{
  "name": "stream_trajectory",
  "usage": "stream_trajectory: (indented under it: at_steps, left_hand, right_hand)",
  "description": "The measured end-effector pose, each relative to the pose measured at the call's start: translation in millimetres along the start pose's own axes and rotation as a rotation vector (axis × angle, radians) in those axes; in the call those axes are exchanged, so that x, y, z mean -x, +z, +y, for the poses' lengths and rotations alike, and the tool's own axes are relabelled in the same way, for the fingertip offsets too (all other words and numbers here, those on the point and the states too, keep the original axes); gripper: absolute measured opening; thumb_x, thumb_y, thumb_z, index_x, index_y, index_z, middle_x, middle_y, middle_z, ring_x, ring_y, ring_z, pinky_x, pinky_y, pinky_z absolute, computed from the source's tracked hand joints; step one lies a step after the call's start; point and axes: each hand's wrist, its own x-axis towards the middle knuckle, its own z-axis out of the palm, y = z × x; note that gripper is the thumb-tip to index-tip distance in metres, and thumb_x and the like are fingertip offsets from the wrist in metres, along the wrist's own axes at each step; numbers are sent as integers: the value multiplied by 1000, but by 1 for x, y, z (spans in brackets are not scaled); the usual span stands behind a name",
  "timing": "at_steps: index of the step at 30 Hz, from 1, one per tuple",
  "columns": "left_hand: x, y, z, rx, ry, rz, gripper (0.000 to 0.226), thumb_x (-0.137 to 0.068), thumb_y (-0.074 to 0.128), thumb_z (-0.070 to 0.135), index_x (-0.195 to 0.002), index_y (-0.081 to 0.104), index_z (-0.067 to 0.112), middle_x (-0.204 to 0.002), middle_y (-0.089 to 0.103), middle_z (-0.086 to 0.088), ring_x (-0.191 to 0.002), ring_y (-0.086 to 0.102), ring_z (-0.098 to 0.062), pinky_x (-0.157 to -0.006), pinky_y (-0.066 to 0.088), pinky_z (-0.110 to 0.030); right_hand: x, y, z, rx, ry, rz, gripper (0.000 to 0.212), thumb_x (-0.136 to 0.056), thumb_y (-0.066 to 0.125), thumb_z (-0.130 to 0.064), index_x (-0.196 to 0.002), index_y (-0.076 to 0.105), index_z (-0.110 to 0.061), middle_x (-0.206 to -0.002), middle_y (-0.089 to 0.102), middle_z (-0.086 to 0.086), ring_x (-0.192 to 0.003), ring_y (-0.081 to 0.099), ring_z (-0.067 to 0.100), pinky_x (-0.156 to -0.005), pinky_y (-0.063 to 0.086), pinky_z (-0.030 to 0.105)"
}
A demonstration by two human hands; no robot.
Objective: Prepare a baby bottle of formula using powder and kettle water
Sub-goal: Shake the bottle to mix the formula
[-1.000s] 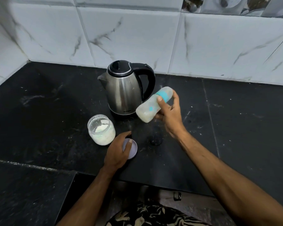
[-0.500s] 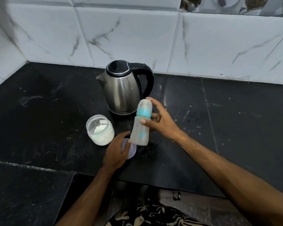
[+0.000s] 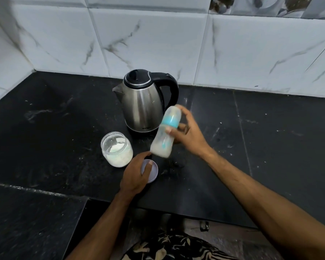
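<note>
Cloudy white liquid fills the lower part of the translucent plastic baby bottle with the turquoise collar and clear cap, which suggests that powder and kettle water are already inside and the top is screwed on. The right hand grips the bottle around its middle, thumb across the front and fingers curled behind, and holds it in the air, leaning slightly, just in front of the brushed steel electric kettle with the black lid and handle. The bottle's outline is smeared, so I judge that it is being shaken to mix the formula.

The kettle stands upright on the black stone countertop, lid closed, its pouring apparently done. To its front left the small clear glass jar of white powder stands open, about half full. Its pale lilac round lid lies flat on the counter just beside it, and the left hand rests on it with the thumb on top and the fingers bent over the near edge.

What seems left: finish mixing, set the bottle down, and put the lid back on the jar.
</note>
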Motion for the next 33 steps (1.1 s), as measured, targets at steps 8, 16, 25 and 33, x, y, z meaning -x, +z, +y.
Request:
stream_trajectory:
  at_steps: [8,16,25,33]
  left_hand:
    - [0,0,1,11,-3,-6,39,-94,49,34,-126,58,15,-122,63,3,-110,58,-10,-95,40,-20]
    - [1,0,0,-6,-24,0,41,-94,48,36,-128,58,16,-128,61,7,-117,55,-6,-100,34,-11]
    - [1,1,-3,-6,-11,-1,39,-94,49,34,-128,58,17,-126,61,7,-115,55,-6,-99,33,-9]
    - [0,1,-2,17,12,0,41,-95,45,42,-125,58,18,-119,61,9,-106,56,-4,-92,41,-19]
  right_hand:
    - [4,1,3,-16,52,-60,68,-88,73,-15,-138,35,-39,-113,71,12,-96,73,23,-66,60,34]
    - [-15,-10,-9,-208,-5,238,57,-92,68,-18,-135,36,-36,-102,74,2,-94,73,22,-68,62,42]
    - [-14,-9,-6,-197,16,261,64,-91,69,-18,-143,33,-29,-100,75,2,-93,73,24,-64,61,37]
    - [7,10,7,70,8,-130,72,-86,73,-7,-141,33,-30,-117,66,19,-97,72,25,-71,61,35]
